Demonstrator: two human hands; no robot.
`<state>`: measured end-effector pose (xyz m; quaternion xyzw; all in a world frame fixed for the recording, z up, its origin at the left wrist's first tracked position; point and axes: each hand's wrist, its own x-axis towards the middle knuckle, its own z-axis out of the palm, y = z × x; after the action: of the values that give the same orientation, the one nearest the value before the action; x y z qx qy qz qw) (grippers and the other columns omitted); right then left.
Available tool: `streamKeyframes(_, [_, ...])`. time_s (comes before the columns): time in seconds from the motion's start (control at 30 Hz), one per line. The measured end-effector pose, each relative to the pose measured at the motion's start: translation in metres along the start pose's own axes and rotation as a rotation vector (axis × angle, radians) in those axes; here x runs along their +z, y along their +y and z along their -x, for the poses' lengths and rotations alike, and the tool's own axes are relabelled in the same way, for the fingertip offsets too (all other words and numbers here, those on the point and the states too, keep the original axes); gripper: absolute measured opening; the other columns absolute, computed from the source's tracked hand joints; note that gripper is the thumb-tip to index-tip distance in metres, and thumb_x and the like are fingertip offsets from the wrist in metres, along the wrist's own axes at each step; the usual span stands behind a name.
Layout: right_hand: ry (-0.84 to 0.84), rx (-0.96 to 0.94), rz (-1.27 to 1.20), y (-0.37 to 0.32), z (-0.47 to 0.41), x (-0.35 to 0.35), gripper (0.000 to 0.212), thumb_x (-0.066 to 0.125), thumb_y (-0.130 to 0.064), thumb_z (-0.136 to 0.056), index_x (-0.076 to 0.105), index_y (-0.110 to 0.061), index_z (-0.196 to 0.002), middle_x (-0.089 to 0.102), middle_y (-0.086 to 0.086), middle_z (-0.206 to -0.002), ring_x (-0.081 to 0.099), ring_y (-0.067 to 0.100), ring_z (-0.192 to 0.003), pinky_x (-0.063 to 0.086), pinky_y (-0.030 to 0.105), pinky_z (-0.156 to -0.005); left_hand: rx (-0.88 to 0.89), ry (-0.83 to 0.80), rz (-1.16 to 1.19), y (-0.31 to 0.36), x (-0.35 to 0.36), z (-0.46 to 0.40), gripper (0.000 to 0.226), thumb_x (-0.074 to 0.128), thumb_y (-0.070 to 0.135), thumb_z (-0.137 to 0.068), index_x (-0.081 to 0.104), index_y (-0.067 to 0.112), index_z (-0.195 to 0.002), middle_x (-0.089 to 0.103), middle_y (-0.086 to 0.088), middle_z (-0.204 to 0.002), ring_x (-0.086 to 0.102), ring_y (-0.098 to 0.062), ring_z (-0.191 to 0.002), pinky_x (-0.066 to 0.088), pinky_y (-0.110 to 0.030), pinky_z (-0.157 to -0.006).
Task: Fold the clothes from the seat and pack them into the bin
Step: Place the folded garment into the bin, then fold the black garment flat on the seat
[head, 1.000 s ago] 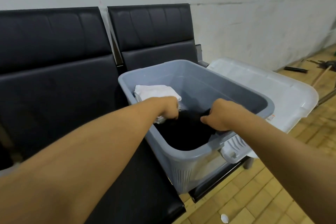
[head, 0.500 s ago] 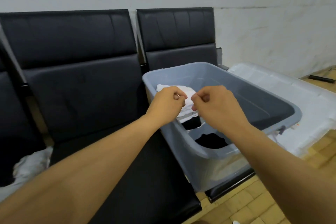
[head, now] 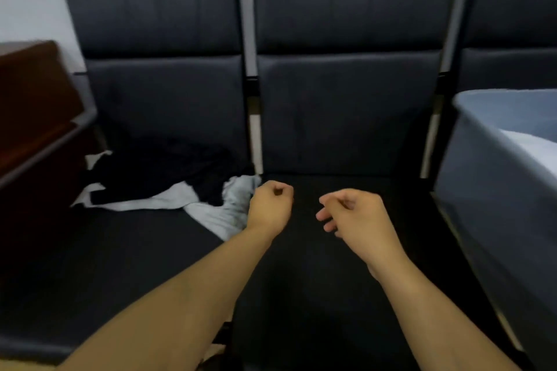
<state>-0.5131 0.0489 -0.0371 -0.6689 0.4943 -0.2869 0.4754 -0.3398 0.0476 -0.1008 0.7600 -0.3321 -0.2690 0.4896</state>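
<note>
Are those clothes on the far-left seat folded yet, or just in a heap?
Just a heap: the dark and pale clothes lie crumpled and overlapping on the left seat, with no neat edges.

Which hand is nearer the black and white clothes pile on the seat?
Left. The left hand hangs at the right edge of the crumpled black and white clothes pile; the right hand is farther right, over the next black seat.

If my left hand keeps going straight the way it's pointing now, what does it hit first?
Probably the pile of clothes. The left hand is a loose fist holding nothing, right beside the pile's grey-white edge; the forearm points up and slightly right, so it may instead reach the seat back. Depth is unclear.
</note>
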Motion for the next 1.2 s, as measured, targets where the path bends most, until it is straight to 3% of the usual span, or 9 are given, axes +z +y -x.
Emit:
streamKeyframes(0.17, [-0.103, 0.068, 0.141, 0.014, -0.024, 0.045, 0.013, 0.060, -0.026, -0.100, 0.071, -0.034, -0.098, 0.074, -0.013, -0.080, 0.071, 0.003, -0.073, 0.059, 0.028, -0.076, -0.077, 0.204, -0.234, -0.077, -0.071, -0.033, 0.016, 0.060, 0.038, -0.098, 0.060, 0.023, -0.103, 0.065, 0.007, -0.095, 0.061, -0.014, -0.088, 0.046, -0.029, -0.076])
streamKeyframes(0.27, [-0.075, 0.120, 0.197, 0.019, -0.035, 0.055, 0.012, 0.061, -0.026, -0.099, 0.069, -0.035, -0.099, 0.073, -0.011, -0.082, 0.070, 0.005, -0.076, 0.058, 0.030, -0.079, -0.064, 0.283, -0.371, -0.103, -0.102, -0.067, 0.031, 0.065, 0.043, -0.095, 0.060, 0.020, -0.116, 0.062, 0.004, -0.113, 0.058, -0.012, -0.095, 0.046, -0.031, -0.077])
streamKeyframes(0.47, [-0.069, 0.177, 0.306, 0.031, -0.043, 0.059, 0.009, 0.063, -0.027, -0.097, 0.068, -0.034, -0.097, 0.073, -0.011, -0.080, 0.070, 0.003, -0.074, 0.049, 0.021, -0.066, 0.048, 0.276, -0.608, -0.118, -0.110, -0.125, 0.050, 0.069, 0.046, -0.091, 0.053, 0.017, -0.129, 0.053, -0.003, -0.124, 0.050, -0.022, -0.120, 0.052, -0.039, -0.090])
streamKeyframes(0.67, [-0.027, 0.150, 0.299, 0.032, -0.049, 0.056, 0.009, 0.064, -0.028, -0.096, 0.069, -0.034, -0.092, 0.072, -0.013, -0.074, 0.069, 0.003, -0.070, 0.049, 0.022, -0.067, 0.024, 0.398, -0.600, -0.128, -0.097, -0.149, 0.021, 0.059, 0.028, -0.100, 0.069, 0.013, -0.110, 0.059, -0.009, -0.118, 0.053, -0.025, -0.109, 0.051, -0.042, -0.091])
streamKeyframes(0.77, [-0.020, 0.141, 0.294, 0.032, -0.049, 0.055, 0.010, 0.063, -0.027, -0.097, 0.068, -0.035, -0.093, 0.072, -0.012, -0.076, 0.069, 0.003, -0.071, 0.049, 0.022, -0.068, 0.076, 0.466, -0.552, -0.128, -0.095, -0.147, 0.017, 0.054, 0.022, -0.102, 0.067, 0.011, -0.104, 0.058, -0.009, -0.112, 0.053, -0.025, -0.106, 0.047, -0.040, -0.094])
streamKeyframes(0.83, [-0.009, 0.128, 0.284, 0.031, -0.048, 0.053, 0.012, 0.063, -0.027, -0.098, 0.067, -0.037, -0.092, 0.072, -0.013, -0.075, 0.069, 0.002, -0.070, 0.047, 0.020, -0.066, 0.149, 0.484, -0.446, -0.118, -0.087, -0.139, 0.011, 0.051, 0.019, -0.103, 0.058, 0.012, -0.100, 0.058, -0.006, -0.102, 0.054, -0.023, -0.097, 0.046, -0.037, -0.087])
streamKeyframes(0.97, [-0.032, 0.138, 0.148, 0.032, -0.047, 0.049, 0.013, 0.060, -0.027, -0.099, 0.070, -0.035, -0.095, 0.073, -0.020, -0.079, 0.070, -0.001, -0.073, 0.057, 0.027, -0.074, 0.201, 0.263, -0.095, -0.081, -0.059, -0.089, 0.011, 0.045, 0.020, -0.106, 0.046, 0.020, -0.096, 0.055, -0.003, -0.090, 0.052, -0.012, -0.075, 0.041, -0.028, -0.069])
streamKeyframes(1.07, [-0.140, 0.253, -0.105, 0.034, -0.045, 0.046, 0.016, 0.060, -0.035, -0.100, 0.072, -0.028, -0.106, 0.077, -0.010, -0.093, 0.074, 0.006, -0.086, 0.060, 0.030, -0.083, 0.211, 0.132, -0.029, -0.056, -0.040, -0.043, 0.012, 0.044, 0.026, -0.107, 0.045, 0.028, -0.095, 0.056, -0.001, -0.086, 0.053, -0.013, -0.072, 0.044, -0.029, -0.065])
streamKeyframes(1.2, [-0.304, 0.501, -0.429, 0.044, -0.045, 0.038, 0.049, 0.060, -0.060, -0.092, 0.064, -0.023, -0.125, 0.072, 0.005, -0.119, 0.069, 0.021, -0.110, 0.055, 0.043, -0.098, 0.202, -0.084, -0.061, -0.028, -0.025, 0.025, 0.011, 0.046, 0.029, -0.106, 0.047, 0.033, -0.096, 0.056, 0.008, -0.082, 0.052, 0.000, -0.067, 0.040, -0.015, -0.061])
